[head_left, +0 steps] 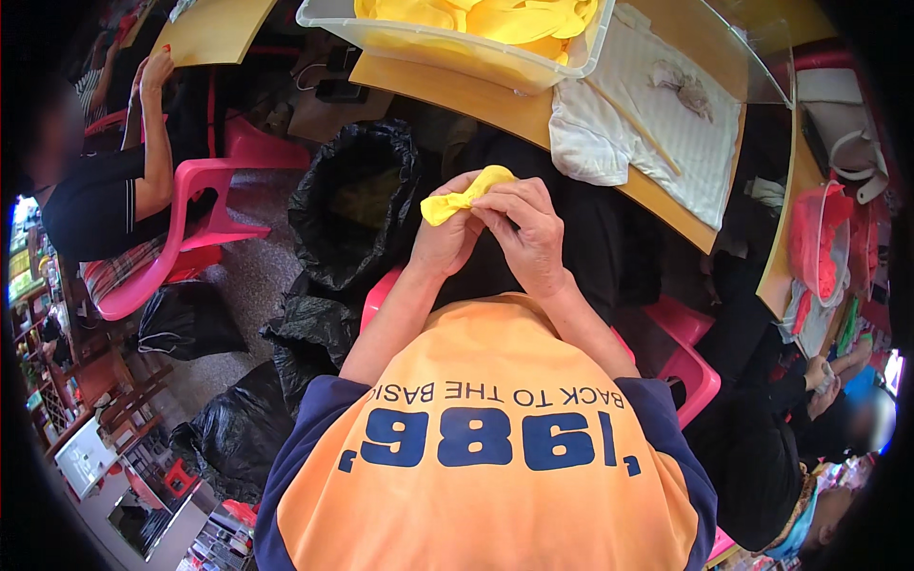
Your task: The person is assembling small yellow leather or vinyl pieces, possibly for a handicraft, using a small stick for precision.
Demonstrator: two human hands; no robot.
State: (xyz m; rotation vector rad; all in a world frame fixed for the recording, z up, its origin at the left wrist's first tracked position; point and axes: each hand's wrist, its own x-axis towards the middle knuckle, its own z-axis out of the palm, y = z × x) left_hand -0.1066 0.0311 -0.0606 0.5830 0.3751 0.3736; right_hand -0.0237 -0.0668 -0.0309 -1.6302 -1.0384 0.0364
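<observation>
In front of my chest I hold a small yellow fabric piece (455,202), pinched narrow near its middle and flaring toward both ends. My left hand (446,238) is closed on it from below and behind, with part of the cloth covering its fingers. Thumb and fingertips of my right hand (526,226) press together at the gathered part. Beyond my hands, a clear plastic bin (457,46) full of yellow fabric pieces (505,17) stands on the wooden table (447,95).
White cloth (600,128) and a thin wooden stick (633,124) lie on the table to the right. An open black bag (352,205) stands at left, with more black bags (238,428) below. A pink chair (181,219) holds a seated person (105,205); others sit at right.
</observation>
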